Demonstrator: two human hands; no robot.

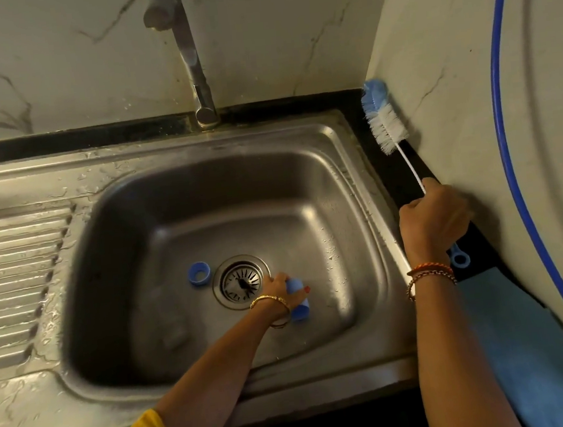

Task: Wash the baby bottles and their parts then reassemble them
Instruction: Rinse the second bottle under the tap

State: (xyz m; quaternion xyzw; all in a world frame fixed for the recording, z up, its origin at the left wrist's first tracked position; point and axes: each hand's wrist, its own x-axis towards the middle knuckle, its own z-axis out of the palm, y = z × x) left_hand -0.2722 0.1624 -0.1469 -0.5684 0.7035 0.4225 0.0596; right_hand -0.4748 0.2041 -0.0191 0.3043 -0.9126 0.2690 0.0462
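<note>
Left hand [279, 291] low in the sink [171, 224], fingers curled round a blue bottle part [298, 301] lying on its side beside the drain [241, 282]. Blue ring [199, 273] sits past the drain, to that hand's left, untouched. Right hand [432, 219] clamped on the bottle brush [385, 124] handle, bristles pointing away, up by the wall; faucet [197, 83] not running.

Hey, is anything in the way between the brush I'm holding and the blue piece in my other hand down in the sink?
Nothing visible. The right hand grips the bottle brush over the counter, the left hand holds the blue cap beside the drain, and only open sink basin lies between.
</note>
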